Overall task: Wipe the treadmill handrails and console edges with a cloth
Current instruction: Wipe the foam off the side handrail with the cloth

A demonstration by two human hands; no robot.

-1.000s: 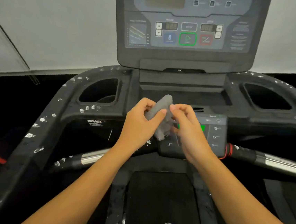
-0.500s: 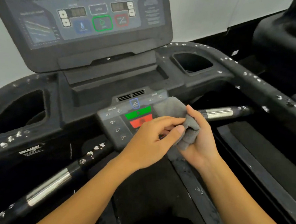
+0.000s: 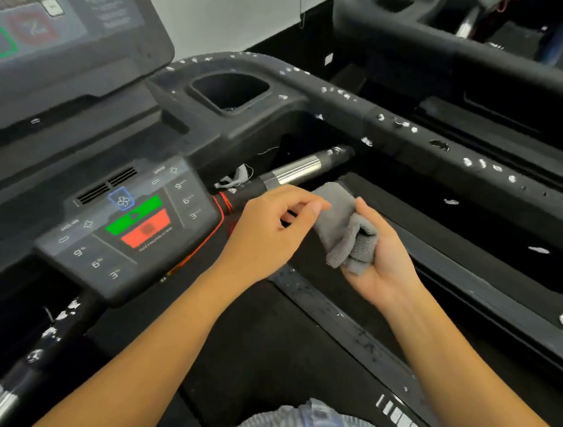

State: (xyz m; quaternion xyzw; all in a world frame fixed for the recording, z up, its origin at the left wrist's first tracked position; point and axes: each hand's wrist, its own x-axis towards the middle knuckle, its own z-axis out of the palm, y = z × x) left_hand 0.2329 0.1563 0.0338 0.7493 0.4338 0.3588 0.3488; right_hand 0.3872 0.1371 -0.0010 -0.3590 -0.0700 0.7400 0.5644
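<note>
A folded grey cloth (image 3: 342, 227) lies in the palm of my right hand (image 3: 380, 257), whose fingers curl round its lower folds. My left hand (image 3: 264, 235) pinches the cloth's upper left edge between thumb and forefinger. Both hands hover just right of the small control panel (image 3: 130, 229) with its green and red buttons. Behind them runs the short inner handrail (image 3: 294, 171), black with a silver sensor band. The black right side handrail (image 3: 418, 137), speckled with white marks, curves from the cup holder toward the right edge. The tilted console (image 3: 68, 20) fills the upper left.
A cup holder recess (image 3: 231, 93) opens behind the inner rail. A scrap of white fluff (image 3: 237, 179) hangs near the rail's base. The black running belt (image 3: 277, 350) lies below my arms. A second treadmill (image 3: 477, 53) stands at the upper right.
The view has swung right and my hands moved with it, from in front of the control panel to beside the inner right rail. Both hands still hold the cloth, now more unfolded.
</note>
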